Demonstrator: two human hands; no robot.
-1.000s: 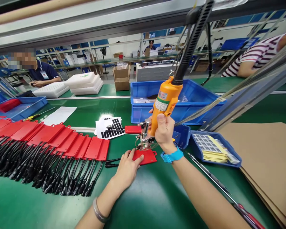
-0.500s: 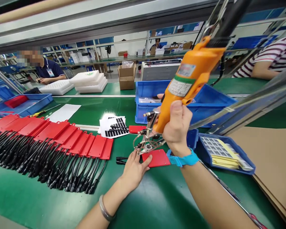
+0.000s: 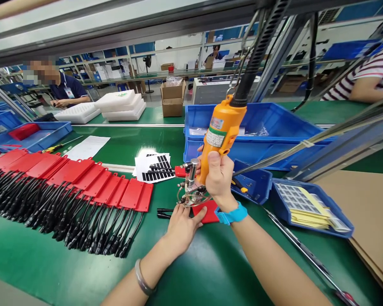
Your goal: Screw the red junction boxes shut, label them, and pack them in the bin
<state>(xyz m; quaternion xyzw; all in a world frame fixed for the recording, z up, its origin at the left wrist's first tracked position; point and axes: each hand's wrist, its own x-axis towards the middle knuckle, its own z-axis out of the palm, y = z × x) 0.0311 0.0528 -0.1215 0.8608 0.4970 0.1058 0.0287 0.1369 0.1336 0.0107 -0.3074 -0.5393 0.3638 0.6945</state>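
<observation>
My right hand [image 3: 218,178] is wrapped round the orange body of an electric screwdriver [image 3: 217,132], which hangs from above and now stands close to upright. Its metal lower end with thin tubing sits right over a flat red plastic case [image 3: 208,212], and the tip is hidden. My left hand [image 3: 182,223] holds the case at its left end, thumb on top and fingers stretched to the far side under the tool. Short black cables [image 3: 164,213] stick out to the left of that hand. Another red case [image 3: 180,171] lies just behind the tool.
Several red cases with black cables [image 3: 98,187] lie in a row at left. Printed sheets [image 3: 155,168] lie mid-bench. Behind the screwdriver stands a large blue bin [image 3: 274,146]; a blue tray [image 3: 319,225] of labels is at right. Co-workers sit beyond, one in a dark shirt [image 3: 70,91].
My right hand has swung the screwdriver leftward and more upright, bringing its lower end over the red case. My left hand stays on the case. The view has shifted slightly.
</observation>
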